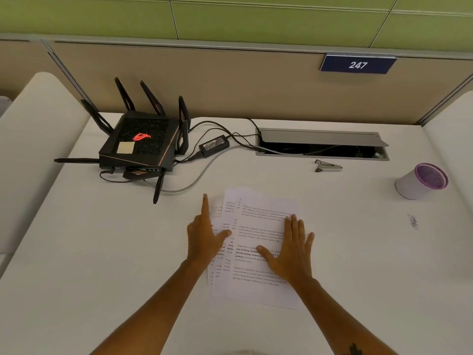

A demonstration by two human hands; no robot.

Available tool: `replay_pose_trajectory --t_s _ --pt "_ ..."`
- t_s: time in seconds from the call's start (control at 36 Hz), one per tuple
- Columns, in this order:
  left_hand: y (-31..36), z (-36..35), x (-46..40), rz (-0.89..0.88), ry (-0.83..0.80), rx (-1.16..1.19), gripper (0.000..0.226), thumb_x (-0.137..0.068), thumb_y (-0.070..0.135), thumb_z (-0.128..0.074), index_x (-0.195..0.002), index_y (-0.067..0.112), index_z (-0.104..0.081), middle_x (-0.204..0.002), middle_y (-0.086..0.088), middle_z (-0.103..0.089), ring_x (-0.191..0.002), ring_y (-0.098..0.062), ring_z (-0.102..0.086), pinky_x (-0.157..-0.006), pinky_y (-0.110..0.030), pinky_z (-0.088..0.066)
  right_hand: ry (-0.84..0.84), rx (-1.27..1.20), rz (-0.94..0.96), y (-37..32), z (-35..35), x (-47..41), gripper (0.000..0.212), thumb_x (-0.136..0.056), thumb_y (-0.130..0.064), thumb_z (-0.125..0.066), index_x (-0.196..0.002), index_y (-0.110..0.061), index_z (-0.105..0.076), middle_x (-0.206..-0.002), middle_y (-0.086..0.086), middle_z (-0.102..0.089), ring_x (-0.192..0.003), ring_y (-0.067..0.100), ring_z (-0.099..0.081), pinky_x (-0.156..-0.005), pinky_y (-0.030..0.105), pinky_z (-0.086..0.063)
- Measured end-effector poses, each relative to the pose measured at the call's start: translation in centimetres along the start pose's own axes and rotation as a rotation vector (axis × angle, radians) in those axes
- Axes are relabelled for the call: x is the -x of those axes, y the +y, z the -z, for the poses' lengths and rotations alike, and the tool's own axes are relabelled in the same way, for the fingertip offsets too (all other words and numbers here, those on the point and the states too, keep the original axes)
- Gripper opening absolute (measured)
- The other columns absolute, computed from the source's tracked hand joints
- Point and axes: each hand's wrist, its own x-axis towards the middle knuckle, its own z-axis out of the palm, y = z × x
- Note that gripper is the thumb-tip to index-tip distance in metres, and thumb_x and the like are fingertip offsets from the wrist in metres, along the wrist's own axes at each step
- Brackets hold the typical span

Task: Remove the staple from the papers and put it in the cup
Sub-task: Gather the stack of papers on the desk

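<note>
White bench (102, 252): both hands, left hand (204, 234) and right hand (291, 252), flat, grip wide, pressing papers (258, 285). Staple untouched; next, judged: fetch staple remover (329, 166) at 1 o'clock; cup (419, 181) at 2 o'clock.

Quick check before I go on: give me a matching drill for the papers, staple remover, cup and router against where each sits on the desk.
Things:
1. papers
2. staple remover
3. cup
4. router

Places:
A. far right of the desk, near its edge
B. far left, cables plugged in
C. under both flat hands
D. just in front of the open cable tray

Pairs: 1-C, 2-D, 3-A, 4-B
</note>
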Motion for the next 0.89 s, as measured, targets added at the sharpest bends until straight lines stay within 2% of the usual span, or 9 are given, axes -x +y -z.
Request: replay_pose_trajectory --t_s 0.08,0.14,0.28,0.36,0.58,0.64,0.72,0.81,0.89 --pt "0.3 0.1 1.1 0.115 -0.002 0.186 0.12 -0.089 0.027 -0.084 -0.165 0.046 0.007 -0.151 -0.006 -0.06 -0.097 -0.01 -0.07 -0.069 -0.023 -0.065 0.027 -0.03 -0.022 0.0 -0.1 0.2 0.131 -0.076 -0.096 -0.041 -0.166 -0.012 0.005 -0.175 0.01 0.014 -0.161 0.033 0.013 -0.129 0.061 0.002" --pt "0.6 0.0 1.8 0.157 -0.023 0.239 0.119 -0.09 0.019 -0.084 -0.167 0.039 0.005 -0.156 -0.008 -0.056 -0.109 -0.014 -0.069 -0.061 -0.015 -0.06 0.041 -0.058 -0.052 -0.2 -0.2 0.3 0.133 -0.075 -0.096 -0.045 -0.165 -0.011 0.004 -0.174 0.014 0.014 -0.161 0.033 0.014 -0.129 0.061 0.002" --pt "1.6 -0.3 3.2 0.207 -0.061 0.306 0.113 -0.089 0.018 -0.084 -0.169 0.033 -0.006 -0.163 0.0 -0.047 -0.129 -0.014 -0.059 -0.079 -0.019 -0.057 0.012 -0.08 -0.056 -0.6 -0.6 0.3 0.136 -0.074 -0.096 -0.044 -0.165 -0.01 0.009 -0.174 0.013 0.014 -0.161 0.031 0.017 -0.13 0.057 0.005" --pt "2.4 -0.9 3.9 0.194 -0.099 0.343 0.102 -0.088 0.019 -0.086 -0.166 0.033 -0.021 -0.152 0.01 -0.052 -0.133 -0.013 -0.056 -0.091 -0.024 -0.057 0.009 -0.098 -0.046 -0.8 -0.7 0.3 0.135 -0.075 -0.095 -0.042 -0.164 -0.01 0.011 -0.174 0.011 0.015 -0.161 0.029 0.017 -0.131 0.054 0.005" --pt "3.2 -2.7 4.9 0.224 -0.136 0.374 0.066 -0.089 0.007 -0.081 -0.139 0.033 -0.046 -0.132 0.007 -0.064 -0.125 -0.019 -0.065 -0.083 -0.023 -0.062 -0.024 -0.188 -0.021 -1.4 -0.4 0.6 0.128 -0.08 -0.086 -0.049 -0.165 -0.011 0.01 -0.175 0.008 0.012 -0.162 0.026 0.012 -0.132 0.048 0.003" --pt "3.5 -2.5 5.1 0.225 -0.113 0.396 0.063 -0.09 0.005 -0.08 -0.135 0.034 -0.047 -0.13 0.006 -0.065 -0.119 -0.016 -0.067 -0.077 -0.021 -0.063 -0.008 -0.288 -0.026 -1.2 0.2 0.8 0.122 -0.084 -0.076 -0.061 -0.165 -0.015 0.006 -0.176 0.004 0.007 -0.162 0.024 0.005 -0.132 0.05 -0.006" --pt "3.5 -1.9 5.3 0.223 -0.098 0.442 0.062 -0.09 0.005 -0.08 -0.138 0.032 -0.049 -0.13 0.006 -0.067 -0.117 -0.016 -0.07 -0.085 -0.033 -0.067 0.065 -0.483 -0.085 -0.8 1.6 1.3 0.113 -0.087 -0.057 -0.075 -0.166 -0.024 -0.001 -0.174 0.002 -0.012 -0.159 0.023 -0.015 -0.127 0.052 -0.029" --pt "3.5 -0.9 5.5 0.222 -0.111 0.481 0.06 -0.09 0.011 -0.081 -0.136 0.034 -0.052 -0.131 0.005 -0.069 -0.115 -0.019 -0.073 -0.087 -0.045 -0.068 0.098 -0.693 -0.222 -0.4 3.3 1.7 0.108 -0.085 -0.044 -0.083 -0.165 -0.03 -0.011 -0.158 0.009 -0.038 -0.141 0.027 -0.045 -0.113 0.049 -0.047" --pt "3.7 0.1 5.6 0.203 -0.128 0.524 0.06 -0.09 0.015 -0.082 -0.138 0.034 -0.053 -0.131 0.006 -0.071 -0.115 -0.019 -0.074 -0.089 -0.049 -0.067 0.069 -0.916 -0.284 -0.1 5.0 1.7 0.097 -0.085 -0.038 -0.085 -0.162 -0.03 -0.025 -0.146 -0.001 -0.053 -0.121 0.021 -0.059 -0.096 0.037 -0.055"
